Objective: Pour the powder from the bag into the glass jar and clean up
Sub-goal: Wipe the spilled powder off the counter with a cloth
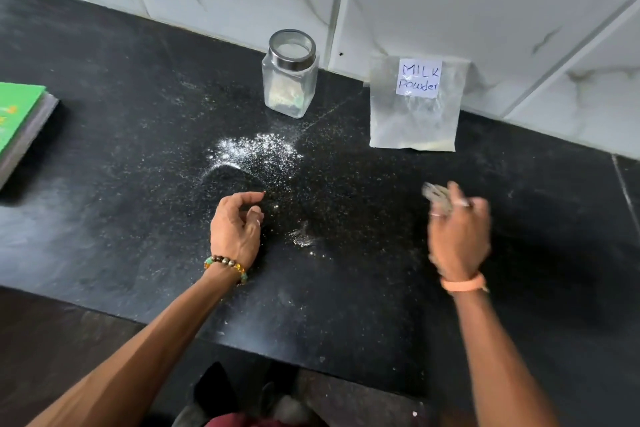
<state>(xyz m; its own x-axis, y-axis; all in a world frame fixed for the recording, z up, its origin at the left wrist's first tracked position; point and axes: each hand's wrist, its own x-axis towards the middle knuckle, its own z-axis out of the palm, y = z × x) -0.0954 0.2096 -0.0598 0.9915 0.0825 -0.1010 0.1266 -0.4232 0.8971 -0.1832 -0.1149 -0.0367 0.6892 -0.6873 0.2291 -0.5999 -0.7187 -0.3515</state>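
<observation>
The fingers of the right hand (459,236) were blurred, bunched around a small greyish wad, seemingly a cloth or crumpled paper (438,196); what it was could not be told for certain, but the fingers looked clamped on it. That hand hung above the dark surface (104,218), on the right side. The left hand (237,229) rested lower on the surface with its fingers loosely curled and apart, holding nothing, the fingertips pointing away from the body.

The main spill of powder (256,151) lay just beyond the left fingertips, a pale fan spread roughly crosswise, its long axis running left to right. A smaller smear (303,236) sat between the two hands, nearer the left. So the spill lay ahead and to the left of the wad-holding right hand, which would likely have to travel across and away from the body to wipe it.

Farther back, the glass jar (291,74) stood upright near the wall with some powder inside and its metal-rimmed top on. The bag (415,104), labelled milk powder, leaned against the tiles to its right, looking nearly empty.
</observation>
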